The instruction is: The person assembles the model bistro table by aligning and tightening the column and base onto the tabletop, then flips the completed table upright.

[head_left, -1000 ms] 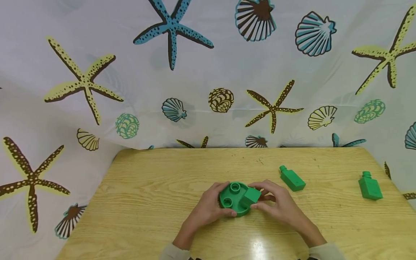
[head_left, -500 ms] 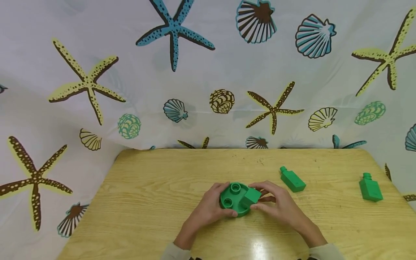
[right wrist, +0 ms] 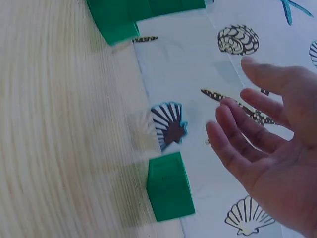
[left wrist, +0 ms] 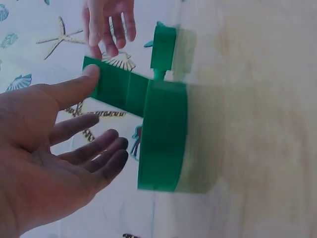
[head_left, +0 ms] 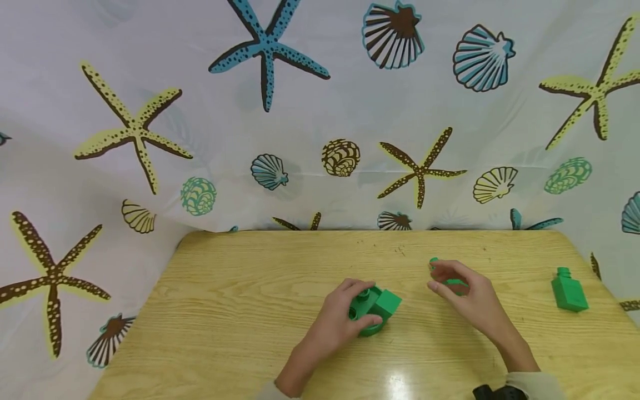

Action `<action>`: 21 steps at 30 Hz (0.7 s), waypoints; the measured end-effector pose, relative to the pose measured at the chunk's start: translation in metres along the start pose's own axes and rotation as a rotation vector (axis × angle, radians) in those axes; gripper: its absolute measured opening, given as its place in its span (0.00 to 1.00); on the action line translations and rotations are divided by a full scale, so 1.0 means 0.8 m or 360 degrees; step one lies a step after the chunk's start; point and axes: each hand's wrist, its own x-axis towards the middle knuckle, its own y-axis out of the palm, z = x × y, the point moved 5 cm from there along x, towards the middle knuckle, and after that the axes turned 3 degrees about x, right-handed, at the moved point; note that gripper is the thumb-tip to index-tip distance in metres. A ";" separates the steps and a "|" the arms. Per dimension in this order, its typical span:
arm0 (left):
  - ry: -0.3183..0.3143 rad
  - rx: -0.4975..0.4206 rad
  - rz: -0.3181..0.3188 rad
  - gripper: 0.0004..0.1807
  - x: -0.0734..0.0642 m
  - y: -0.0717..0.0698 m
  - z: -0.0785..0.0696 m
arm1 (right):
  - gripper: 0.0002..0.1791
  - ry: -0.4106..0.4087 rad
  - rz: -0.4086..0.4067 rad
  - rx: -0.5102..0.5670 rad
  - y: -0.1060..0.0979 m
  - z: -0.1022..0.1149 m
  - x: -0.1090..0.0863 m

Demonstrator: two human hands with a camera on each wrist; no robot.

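A round green base (head_left: 371,331) with raised ring sockets lies on the table. A green square-ended block (head_left: 388,303) stands in it, leaning outward in the left wrist view. My left hand (head_left: 339,318) reaches over the base, the thumb tip overlapping the block (left wrist: 119,88); the other fingers are loosely bent, apart from the base in the left wrist view. My right hand (head_left: 471,295) hovers, fingers spread and lightly bent, above a green bottle-shaped piece (head_left: 456,283) that it partly hides. The right wrist view shows that bottle-shaped piece (right wrist: 171,191) lying apart from the fingers.
Another green bottle-shaped piece (head_left: 570,291) lies near the right edge of the wooden table (head_left: 240,294). Behind the table hangs a white cloth (head_left: 310,122) printed with starfish and shells.
My right hand has let go of the block and moved right, over the nearer bottle-shaped piece. My left hand has shifted from the base's left rim rightward over it, toward the block.
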 end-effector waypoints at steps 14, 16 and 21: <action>0.0056 -0.0089 -0.0292 0.28 -0.005 0.025 -0.015 | 0.30 0.0269 -0.0104 -0.0364 -0.033 -0.052 -0.008; 0.0056 -0.0094 -0.0302 0.28 -0.006 0.025 -0.015 | 0.32 0.0326 -0.0054 -0.0372 -0.030 -0.058 -0.009; 0.0058 -0.0151 -0.0276 0.26 -0.006 0.023 -0.015 | 0.32 0.0400 -0.0016 -0.0400 -0.026 -0.068 -0.013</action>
